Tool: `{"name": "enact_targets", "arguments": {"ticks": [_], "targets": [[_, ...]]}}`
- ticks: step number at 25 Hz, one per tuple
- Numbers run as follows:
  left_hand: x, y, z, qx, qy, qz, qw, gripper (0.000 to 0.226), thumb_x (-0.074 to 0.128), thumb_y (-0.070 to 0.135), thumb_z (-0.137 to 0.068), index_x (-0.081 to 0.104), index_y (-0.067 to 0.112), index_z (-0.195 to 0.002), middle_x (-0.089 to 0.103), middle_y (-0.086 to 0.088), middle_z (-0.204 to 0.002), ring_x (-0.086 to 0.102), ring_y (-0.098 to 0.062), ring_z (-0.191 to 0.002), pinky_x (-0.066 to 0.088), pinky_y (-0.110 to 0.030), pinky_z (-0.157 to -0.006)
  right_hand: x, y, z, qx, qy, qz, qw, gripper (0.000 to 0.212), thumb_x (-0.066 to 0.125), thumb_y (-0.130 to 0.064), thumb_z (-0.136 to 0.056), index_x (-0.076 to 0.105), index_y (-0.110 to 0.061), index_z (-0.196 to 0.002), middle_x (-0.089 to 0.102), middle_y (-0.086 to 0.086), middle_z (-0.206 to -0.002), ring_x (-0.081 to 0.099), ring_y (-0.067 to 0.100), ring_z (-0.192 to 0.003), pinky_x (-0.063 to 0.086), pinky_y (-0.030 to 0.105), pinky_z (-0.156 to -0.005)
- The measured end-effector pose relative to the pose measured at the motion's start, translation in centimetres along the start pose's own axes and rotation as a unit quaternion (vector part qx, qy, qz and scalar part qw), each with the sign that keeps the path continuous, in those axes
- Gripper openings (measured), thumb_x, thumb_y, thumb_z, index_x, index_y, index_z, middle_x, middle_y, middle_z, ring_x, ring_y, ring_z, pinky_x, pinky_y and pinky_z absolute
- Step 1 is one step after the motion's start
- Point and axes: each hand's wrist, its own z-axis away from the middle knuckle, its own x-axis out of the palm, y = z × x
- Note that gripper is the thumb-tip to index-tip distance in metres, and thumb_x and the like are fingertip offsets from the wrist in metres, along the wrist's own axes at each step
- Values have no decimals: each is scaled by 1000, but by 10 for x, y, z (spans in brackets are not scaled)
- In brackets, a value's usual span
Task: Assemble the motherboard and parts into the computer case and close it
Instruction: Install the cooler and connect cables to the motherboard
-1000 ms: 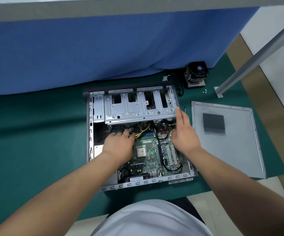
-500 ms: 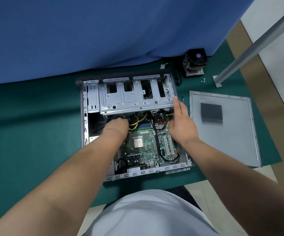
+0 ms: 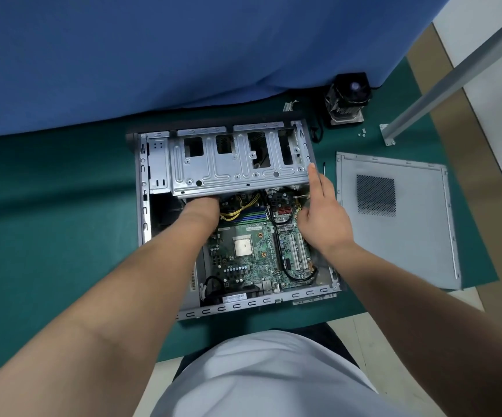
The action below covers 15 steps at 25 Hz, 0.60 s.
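Left hand [image 3: 203,207] fingers hidden under drive cage [image 3: 237,164] (grip unreadable), right hand [image 3: 323,212] open at cage's right corner, motherboard [image 3: 252,254] below cage.

The left hand [image 3: 203,206] has its fingers hidden under the drive cage [image 3: 237,173].

This looks like a repair or training workshop set up on a floor. A green mat [image 3: 48,236] covers pale flooring, with a blue cloth [image 3: 183,55] draped behind it. An open computer case [image 3: 159,164] lies on the mat beside its loose side panel [image 3: 409,236], a cooling fan [image 3: 347,99], small screws [image 3: 362,133] and a metal stand leg [image 3: 454,73].
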Motion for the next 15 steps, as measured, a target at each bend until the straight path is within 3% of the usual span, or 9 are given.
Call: {"name": "enact_targets", "arguments": {"ticks": [3, 7, 10, 12, 15], "targets": [[3, 0, 3, 3, -10, 5, 1000, 27, 53, -4, -94, 63, 3, -118, 65, -15, -117, 64, -32, -108, 51, -36, -86, 1, 0, -1, -3, 4, 5, 1000, 92, 54, -13, -90, -1, -31, -163, 19, -1, -166, 54, 16, -61, 44, 32, -53], [3, 2, 7, 24, -61, -27, 997, 28, 48, 3, -97, 63, 2, -121, 61, -10, -106, 62, -27, -96, 51, -32, -79, 2, 0, -1, -5, 7, 11, 1000, 92, 54, -15, -91, -1, -31, -163, 20, 1, -166, 57, 21, -65, 45, 32, -55], [1, 2, 13, 31, -89, -82, 992, 44, 45, 3, -97, 53, 2, -140, 57, -17, -134, 61, -31, -115, 53, -36, -91, 2, 0, -1, -5, 9, 11, 1000, 92, 54, -15, -91, -1, -31, -163, 20, 1, -166, 57, 21, -67, 45, 32, -55], [1, 3, 17, 28, -90, -114, 989, 60, 47, 1, -96, 37, 5, -155, 38, -18, -155, 53, -34, -131, 51, -40, -102, 2, 1, -1, -2, 10, 13, 1000, 92, 53, -15, -91, -1, -31, -163, 19, 1, -166, 58, 22, -69, 46, 33, -56], [5, 7, 26, 20, -67, -126, 989, 68, 51, 5, -96, 27, 11, -159, 27, -15, -157, 57, -37, -125, 55, -46, -96, 3, 1, -1, 1, 10, 12, 1000, 92, 53, -16, -90, -2, -33, -162, 20, 1, -166, 58, 24, -74, 48, 35, -58]]}}
